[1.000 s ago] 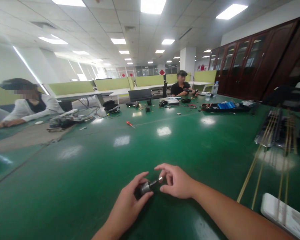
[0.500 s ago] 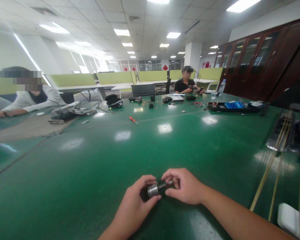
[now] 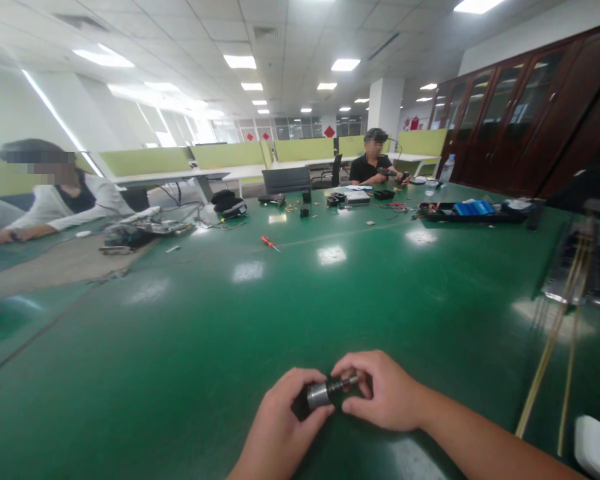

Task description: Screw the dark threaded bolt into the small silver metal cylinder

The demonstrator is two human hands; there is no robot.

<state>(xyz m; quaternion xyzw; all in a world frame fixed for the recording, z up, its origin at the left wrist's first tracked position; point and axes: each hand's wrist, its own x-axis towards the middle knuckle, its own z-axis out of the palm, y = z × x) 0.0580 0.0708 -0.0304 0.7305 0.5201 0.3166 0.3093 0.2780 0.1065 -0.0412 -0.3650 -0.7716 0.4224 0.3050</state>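
A short silvery metal cylinder with a dark collar and a thin ridged shaft lies between my hands, low in the view and a little above the green tabletop. My left hand grips its thick body from the left, thumb below and fingers above. The shaft points right and slightly upward. My right hand curls its fingers around the shaft's end, with thumb and forefinger on either side of it. Exactly where the right fingertips touch the shaft is hard to see.
A red-handled screwdriver lies farther back on the green table. Thin yellowish rods and a white case are at right. A black tray holds blue items. Two people sit at the far side and left.
Both hands and the metal part have shifted slightly right and down in the view, partly as the camera moved. The grip looks much the same.
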